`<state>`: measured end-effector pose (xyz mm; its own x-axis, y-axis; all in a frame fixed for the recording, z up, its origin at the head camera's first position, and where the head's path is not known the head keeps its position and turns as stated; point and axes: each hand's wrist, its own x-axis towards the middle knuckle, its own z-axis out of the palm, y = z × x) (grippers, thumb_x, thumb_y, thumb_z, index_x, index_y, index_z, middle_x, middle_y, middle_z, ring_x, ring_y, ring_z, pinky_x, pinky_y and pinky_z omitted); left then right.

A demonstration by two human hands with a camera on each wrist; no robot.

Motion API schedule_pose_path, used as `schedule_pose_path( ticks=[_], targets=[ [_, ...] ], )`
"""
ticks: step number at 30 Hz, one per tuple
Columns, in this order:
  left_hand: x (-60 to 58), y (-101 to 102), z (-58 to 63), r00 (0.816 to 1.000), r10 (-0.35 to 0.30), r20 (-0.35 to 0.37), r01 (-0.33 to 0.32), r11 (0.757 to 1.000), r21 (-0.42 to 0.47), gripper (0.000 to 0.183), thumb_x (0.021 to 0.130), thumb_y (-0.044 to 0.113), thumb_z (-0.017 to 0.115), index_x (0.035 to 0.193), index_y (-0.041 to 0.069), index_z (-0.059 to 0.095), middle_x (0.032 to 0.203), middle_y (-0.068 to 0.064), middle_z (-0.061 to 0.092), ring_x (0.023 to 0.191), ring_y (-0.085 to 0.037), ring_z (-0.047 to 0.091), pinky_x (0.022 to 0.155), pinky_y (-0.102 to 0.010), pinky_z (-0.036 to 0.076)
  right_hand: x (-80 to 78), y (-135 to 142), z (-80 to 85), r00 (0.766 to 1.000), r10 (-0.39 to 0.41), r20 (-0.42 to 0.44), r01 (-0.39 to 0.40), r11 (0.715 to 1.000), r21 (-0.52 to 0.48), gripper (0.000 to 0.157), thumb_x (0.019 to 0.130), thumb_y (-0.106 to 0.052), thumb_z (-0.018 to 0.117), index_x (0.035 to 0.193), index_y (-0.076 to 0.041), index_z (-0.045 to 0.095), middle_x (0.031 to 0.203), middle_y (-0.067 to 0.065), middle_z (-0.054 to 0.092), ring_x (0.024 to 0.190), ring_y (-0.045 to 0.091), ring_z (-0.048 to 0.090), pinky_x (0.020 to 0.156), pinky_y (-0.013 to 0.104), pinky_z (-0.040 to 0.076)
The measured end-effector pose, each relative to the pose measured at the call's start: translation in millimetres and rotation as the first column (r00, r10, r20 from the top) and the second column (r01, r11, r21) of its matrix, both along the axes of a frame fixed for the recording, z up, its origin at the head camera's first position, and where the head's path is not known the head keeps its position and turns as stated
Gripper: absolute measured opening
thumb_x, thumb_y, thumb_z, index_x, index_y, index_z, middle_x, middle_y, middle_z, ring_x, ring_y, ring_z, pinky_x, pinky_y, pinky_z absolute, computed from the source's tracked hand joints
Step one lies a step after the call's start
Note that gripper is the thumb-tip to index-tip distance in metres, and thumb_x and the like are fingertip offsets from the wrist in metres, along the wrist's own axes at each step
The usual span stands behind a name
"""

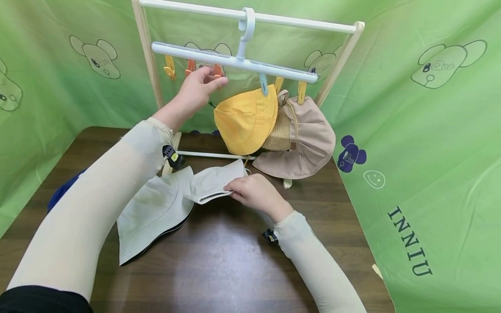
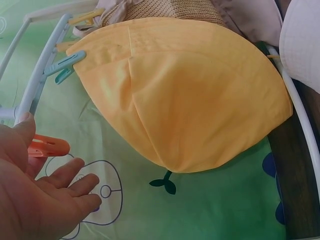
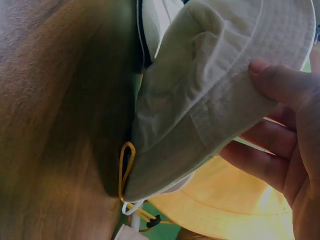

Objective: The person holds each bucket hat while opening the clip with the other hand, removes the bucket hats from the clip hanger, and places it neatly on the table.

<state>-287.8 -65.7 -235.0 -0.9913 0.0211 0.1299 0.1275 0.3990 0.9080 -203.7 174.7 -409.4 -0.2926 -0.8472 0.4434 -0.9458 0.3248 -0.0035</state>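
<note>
Smaller white hat (image 1: 213, 180) | long axis rises rightward | right fingers (image 3: 270, 137) pinch brim (image 3: 215, 112); left fingers (image 2: 24, 131), orange clip (image 2: 56, 146)

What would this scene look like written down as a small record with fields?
Left hand: raised, fingers pinching an orange clip
Right hand: pinching the smaller pale hat by its edge
Hanger: pale blue, hooked over a white rail
Clipped up: yellow hat by a blue clip; beige hat by a yellow clip
On table: larger pale hat
Partly hidden: something dark blue behind the left sleeve
Backdrop: green, with cartoon animals
</note>
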Motion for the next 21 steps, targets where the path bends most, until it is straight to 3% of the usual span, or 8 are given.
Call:
schedule_pose_path(
  ticks=[10,21],
  targets=[
    [-1.6,0.9,-0.1,0.999,0.006,-0.033,-0.005,0.999,0.033,0.032,0.100,0.041,0.064,0.121,0.017,0.059,0.140,-0.004,0.063,0.132,-0.014,0.054,0.115,-0.035,0.038,3.7,4.9,-3.0,0.997,-0.011,0.075,0.001,0.992,0.129,0.019,0.087,-0.011,0.076,0.103,-0.022,0.076,0.098,-0.013,0.076,0.088,0.004,0.071,0.073,0.029,0.057],
    [-0.2,0.4,1.3,0.999,0.014,-0.038,-0.012,0.999,0.041,0.042,0.098,0.045,0.067,0.128,0.016,0.061,0.142,-0.003,0.063,0.132,-0.013,0.055,0.114,-0.034,0.039,8.6,4.5,-5.9,0.984,-0.044,0.171,-0.005,0.961,0.275,0.019,0.089,-0.014,0.075,0.106,-0.020,0.076,0.103,-0.011,0.074,0.093,0.005,0.070,0.080,0.031,0.057]
  ],
)
